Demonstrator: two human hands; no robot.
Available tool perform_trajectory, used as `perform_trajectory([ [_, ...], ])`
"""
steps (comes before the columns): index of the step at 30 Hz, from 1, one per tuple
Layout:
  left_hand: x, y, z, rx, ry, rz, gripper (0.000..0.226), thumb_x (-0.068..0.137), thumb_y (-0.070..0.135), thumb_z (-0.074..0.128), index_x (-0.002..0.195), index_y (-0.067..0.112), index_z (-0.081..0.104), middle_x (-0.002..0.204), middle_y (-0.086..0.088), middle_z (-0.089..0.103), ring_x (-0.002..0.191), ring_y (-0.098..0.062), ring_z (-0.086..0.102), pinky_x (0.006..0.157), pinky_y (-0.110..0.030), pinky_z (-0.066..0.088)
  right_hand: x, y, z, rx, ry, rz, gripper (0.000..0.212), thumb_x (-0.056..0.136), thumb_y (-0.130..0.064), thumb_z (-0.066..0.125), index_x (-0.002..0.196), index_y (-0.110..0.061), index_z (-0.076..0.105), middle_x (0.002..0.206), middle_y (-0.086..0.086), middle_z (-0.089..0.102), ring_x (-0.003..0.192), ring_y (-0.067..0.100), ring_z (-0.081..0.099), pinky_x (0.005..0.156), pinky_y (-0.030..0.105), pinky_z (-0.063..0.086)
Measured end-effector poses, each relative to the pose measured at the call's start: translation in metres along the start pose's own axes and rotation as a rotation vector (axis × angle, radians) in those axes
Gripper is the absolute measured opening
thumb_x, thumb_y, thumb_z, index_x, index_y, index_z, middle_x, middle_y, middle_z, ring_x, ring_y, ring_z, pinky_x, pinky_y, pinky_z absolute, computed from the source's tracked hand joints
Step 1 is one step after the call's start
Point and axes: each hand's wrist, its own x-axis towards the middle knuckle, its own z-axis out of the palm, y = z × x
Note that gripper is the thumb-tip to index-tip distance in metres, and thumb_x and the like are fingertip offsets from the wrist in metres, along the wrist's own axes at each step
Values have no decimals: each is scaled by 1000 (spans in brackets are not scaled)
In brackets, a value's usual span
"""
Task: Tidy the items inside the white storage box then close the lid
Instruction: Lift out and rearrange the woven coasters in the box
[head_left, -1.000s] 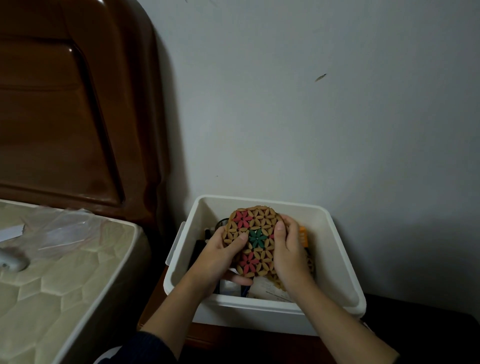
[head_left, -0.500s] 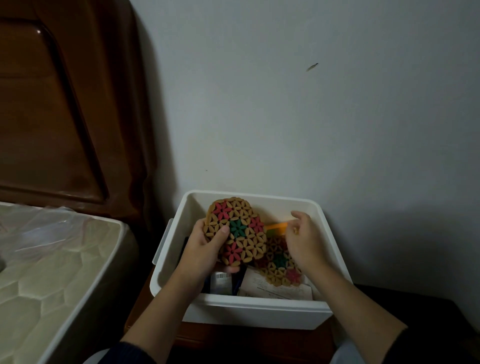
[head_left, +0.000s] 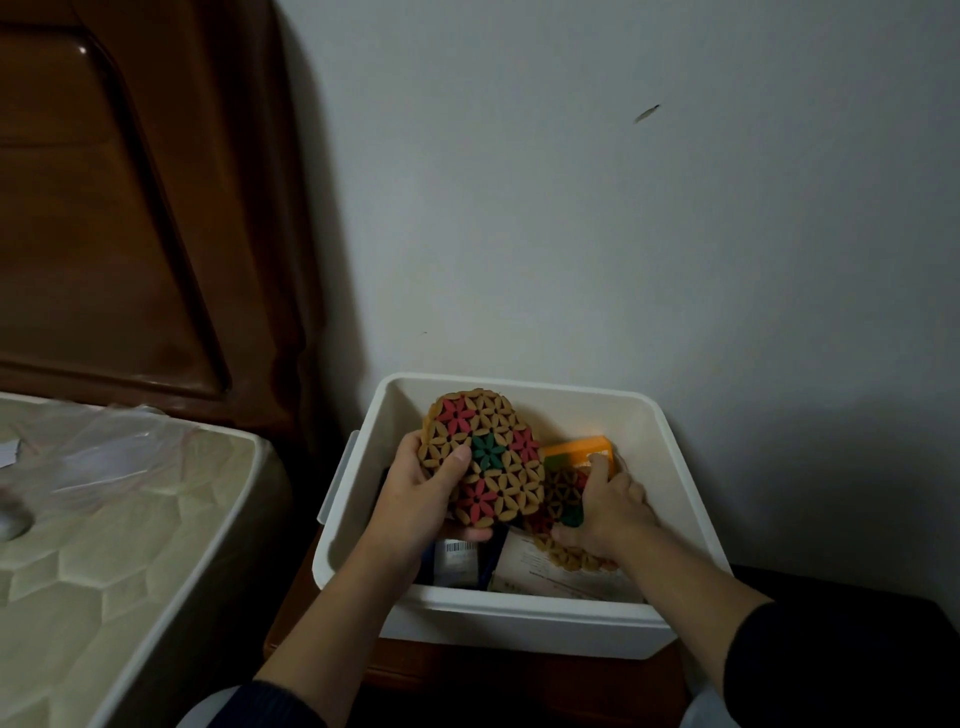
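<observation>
Head view. Pale grey painted wall (head_left: 623, 208) behind; dark brown carved wooden headboard (head_left: 130, 208) at its left; cream quilted mattress (head_left: 104, 545) below the headboard, bearing a crumpled sheet of clear plastic film (head_left: 93, 447).

Landmark: open-topped white plastic storage box (head_left: 519, 618), rectangular, standing against the wall on a reddish-brown wooden table (head_left: 415, 670), just right of the mattress corner. No lid on the box.

Left hand (head_left: 415, 509): over the left half of the box, grip closed on a round woven bamboo coaster with pink and green flower pattern (head_left: 483, 457), thumb across its face, fingers behind. The coaster is tilted up, its top edge about level with the box's rim.

Right hand (head_left: 608, 514): inside the right half of the box, grip narrow, fingers curled down onto a second patterned bamboo coaster (head_left: 561, 493), which lies lower in the box and partly under the first. Whether it is lifted clear, I cannot tell.

Other box contents: orange flat rectangular item (head_left: 582, 447) toward the back wall of the box; white printed paper packet (head_left: 524, 566) at the front; small item with barcode label (head_left: 457, 556) at front left.

Dark sleeves on both forearms.
</observation>
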Motion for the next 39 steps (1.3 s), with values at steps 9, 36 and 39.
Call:
perform_trajectory([
  [9, 2, -2, -2, -22, 25, 12, 25, 101, 27, 67, 123, 32, 57, 123, -6, 72, 99, -29, 78, 67, -57, 64, 0, 3, -8, 16, 198, 2, 58, 90, -46, 78, 131, -16, 51, 133, 14, 54, 123, 34, 55, 99, 45, 53],
  [36, -5, 4, -1, -48, -329, -116, 43, 99, 13, 64, 135, 35, 57, 130, -12, 72, 112, -47, 71, 64, -48, 66, -70, -47, -43, 1307, 175, -380, 39, 97, -56, 65, 117, -22, 73, 122, 3, 75, 117, 25, 70, 100, 56, 58],
  [39, -4, 3, -2, -43, -347, -127, 45, 100, 10, 62, 135, 37, 57, 132, -13, 71, 112, -47, 71, 65, -49, 67, -65, -45, -42, 1136, 303, -423, 44, 92, -63, 62, 94, -20, 68, 119, 14, 68, 116, 33, 66, 99, 61, 56],
])
